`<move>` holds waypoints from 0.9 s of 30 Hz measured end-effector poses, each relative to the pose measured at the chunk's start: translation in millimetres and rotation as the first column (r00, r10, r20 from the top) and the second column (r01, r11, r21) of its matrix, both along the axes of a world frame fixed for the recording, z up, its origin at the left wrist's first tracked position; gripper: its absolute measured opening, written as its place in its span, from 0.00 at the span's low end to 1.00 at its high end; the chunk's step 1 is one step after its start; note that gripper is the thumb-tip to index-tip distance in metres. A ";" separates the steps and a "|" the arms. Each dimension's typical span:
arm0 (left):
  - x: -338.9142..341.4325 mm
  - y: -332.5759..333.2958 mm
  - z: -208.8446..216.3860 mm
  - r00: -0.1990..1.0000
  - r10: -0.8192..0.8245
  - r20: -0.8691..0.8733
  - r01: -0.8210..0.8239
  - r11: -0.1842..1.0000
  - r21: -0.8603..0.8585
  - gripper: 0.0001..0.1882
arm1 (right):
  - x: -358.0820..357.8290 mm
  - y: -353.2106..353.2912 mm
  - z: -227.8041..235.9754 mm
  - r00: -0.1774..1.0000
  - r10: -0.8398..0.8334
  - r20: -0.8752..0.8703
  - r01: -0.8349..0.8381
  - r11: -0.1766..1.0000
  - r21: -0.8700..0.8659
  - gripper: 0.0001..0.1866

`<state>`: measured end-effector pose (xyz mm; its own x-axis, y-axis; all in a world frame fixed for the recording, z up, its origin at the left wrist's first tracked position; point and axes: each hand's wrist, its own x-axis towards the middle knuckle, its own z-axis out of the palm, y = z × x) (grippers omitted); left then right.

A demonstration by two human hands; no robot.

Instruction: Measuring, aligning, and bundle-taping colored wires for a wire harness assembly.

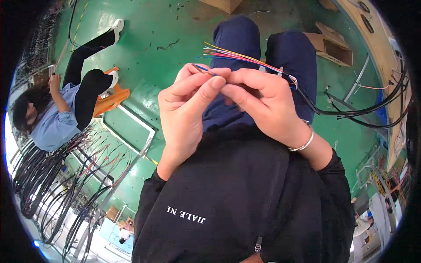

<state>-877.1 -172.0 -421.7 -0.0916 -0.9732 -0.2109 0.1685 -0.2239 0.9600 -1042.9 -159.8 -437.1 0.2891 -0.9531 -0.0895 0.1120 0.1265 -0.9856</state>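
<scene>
Above my lap my two hands meet, thumbs and fingertips nearly touching. My left hand is closed in a pinch around a thin blue wire, with an end showing past its fingers. The right hand pinches beside it at the same wire; the fingertips hide the exact grip. Just beyond the right hand fans out a bundle of loose coloured wires, red, yellow, white and blue. These come from the end of a black cable, which runs off to the right.
Along the right side stands a wooden board or bench edge with black cables. An open cardboard box lies beyond my knees. At left a person in a blue shirt sits low, near many hanging black cables and a metal frame. Scraps lie on the green floor.
</scene>
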 end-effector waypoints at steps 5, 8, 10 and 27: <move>7.6 -5.7 11.8 0.981 0.147 -0.129 -0.139 0.988 0.065 0.13 | 3.0 -3.5 -8.4 0.992 -0.117 -0.052 0.107 0.981 -0.161 0.09; 12.0 -10.6 15.3 0.989 0.115 -0.090 -0.111 0.993 0.050 0.12 | 3.7 -2.8 -8.8 0.990 -0.115 -0.084 0.096 0.975 -0.202 0.09; 13.4 -11.8 14.2 0.991 0.106 -0.081 -0.100 0.993 0.069 0.11 | 4.9 -1.5 -7.6 0.989 -0.108 -0.099 0.084 0.972 -0.217 0.09; 12.4 -13.8 16.6 0.982 0.074 -0.174 -0.055 0.992 0.112 0.07 | -5.8 -13.0 4.7 0.998 0.054 -0.039 -0.057 0.996 -0.062 0.07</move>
<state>-864.7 -185.8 -405.2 -0.0749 -0.9511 -0.2995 0.3518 -0.3063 0.8846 -1048.6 -172.8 -432.4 0.3393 -0.9398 -0.0416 0.0694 0.0691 -0.9952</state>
